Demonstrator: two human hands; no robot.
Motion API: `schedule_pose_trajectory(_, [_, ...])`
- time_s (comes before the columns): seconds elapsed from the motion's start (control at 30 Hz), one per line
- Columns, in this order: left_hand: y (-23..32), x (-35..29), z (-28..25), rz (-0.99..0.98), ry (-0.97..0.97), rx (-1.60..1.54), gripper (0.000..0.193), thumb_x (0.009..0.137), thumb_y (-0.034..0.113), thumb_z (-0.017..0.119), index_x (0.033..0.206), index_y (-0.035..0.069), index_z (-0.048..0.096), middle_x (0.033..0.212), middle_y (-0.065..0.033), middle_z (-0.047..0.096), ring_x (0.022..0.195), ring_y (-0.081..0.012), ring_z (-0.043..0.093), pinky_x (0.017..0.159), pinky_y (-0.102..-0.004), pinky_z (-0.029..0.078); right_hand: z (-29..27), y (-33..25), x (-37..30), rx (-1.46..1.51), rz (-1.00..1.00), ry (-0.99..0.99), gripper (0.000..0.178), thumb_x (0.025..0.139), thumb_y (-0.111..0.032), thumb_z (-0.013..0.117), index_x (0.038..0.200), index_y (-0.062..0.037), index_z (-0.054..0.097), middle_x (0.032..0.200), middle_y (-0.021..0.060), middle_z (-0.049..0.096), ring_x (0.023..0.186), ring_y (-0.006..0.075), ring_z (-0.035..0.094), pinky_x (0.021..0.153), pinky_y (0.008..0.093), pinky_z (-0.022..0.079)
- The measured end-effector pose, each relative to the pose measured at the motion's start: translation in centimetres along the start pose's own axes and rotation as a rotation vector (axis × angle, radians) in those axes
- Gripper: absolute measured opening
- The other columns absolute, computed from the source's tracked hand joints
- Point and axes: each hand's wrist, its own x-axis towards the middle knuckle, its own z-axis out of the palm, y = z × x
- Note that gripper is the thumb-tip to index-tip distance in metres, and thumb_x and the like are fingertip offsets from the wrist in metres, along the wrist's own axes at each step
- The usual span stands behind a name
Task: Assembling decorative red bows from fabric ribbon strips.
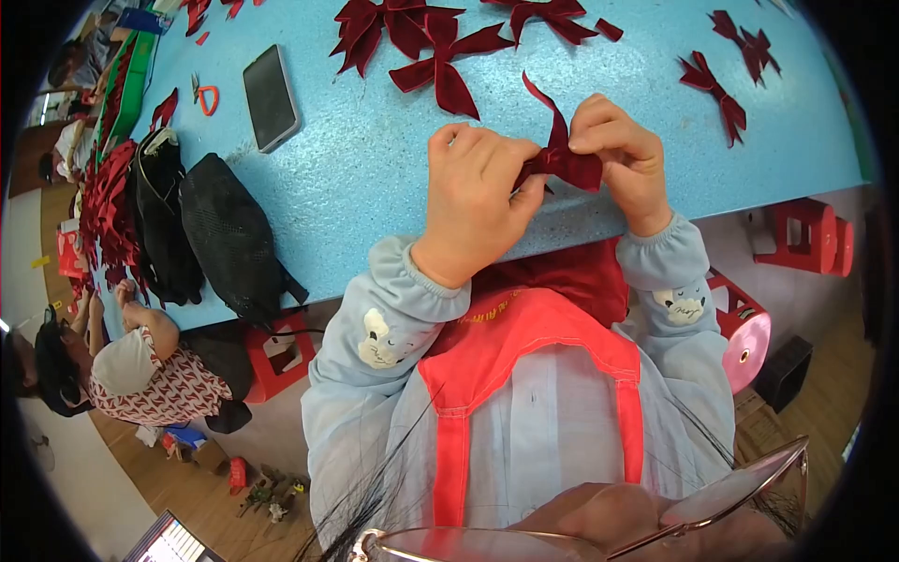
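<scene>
A dark red velvet ribbon bow (573, 169) is held up over the near edge of the blue table, one tail sticking up between my hands. My left hand (479, 192) pinches its left side near the knot, the fingers curled with the back of the hand upward. On the other side, my right hand (626, 155) grips the right loop between thumb and fingers. The underside of the bow is hidden. Just beyond lie finished-looking velvet bows: a nearer bow (442, 67), a larger bow (398, 26) behind it and another bow (551, 19) further right.
Two more bows (719, 101) lie at the right. Leftward are a phone (271, 98), orange-handled snips (208, 99), a black mesh bag (225, 229), a black pouch (161, 215) and a ribbon heap (110, 201). A co-worker (159, 375) sits left. Red stools (801, 234) stand below the table.
</scene>
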Motion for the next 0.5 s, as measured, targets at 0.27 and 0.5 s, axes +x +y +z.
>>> schedule_pose_trajectory(0.27, [0.0, -0.1, -1.8, 0.285, 0.097, 0.386, 0.019, 0.068, 0.012, 0.064, 0.087, 0.008, 0.061, 0.076, -0.0009, 0.055, 0.078, -0.0180, 0.054, 0.089, -0.0448, 0.036, 1.0, -2.9, 0.3, 0.175, 0.393, 0.022, 0.013, 0.077, -0.001, 0.058, 0.089, -0.0005, 0.058, 0.086, 0.0066, 0.055, 0.082, 0.0172, 0.050, 0.078, 0.0283, 0.039])
schedule_pose_trajectory(0.5, [-0.2, -0.4, -1.8, 0.350, 0.132, 0.493, 0.013, 0.070, 0.013, 0.059, 0.082, 0.008, 0.061, 0.074, -0.0004, 0.053, 0.076, -0.0159, 0.053, 0.092, -0.0460, 0.035, 2.0, -3.6, 0.8, -0.093, 0.392, -0.076, 0.018, 0.071, -0.003, 0.068, 0.083, -0.0016, 0.055, 0.082, 0.0037, 0.053, 0.078, 0.0148, 0.050, 0.074, 0.0267, 0.040])
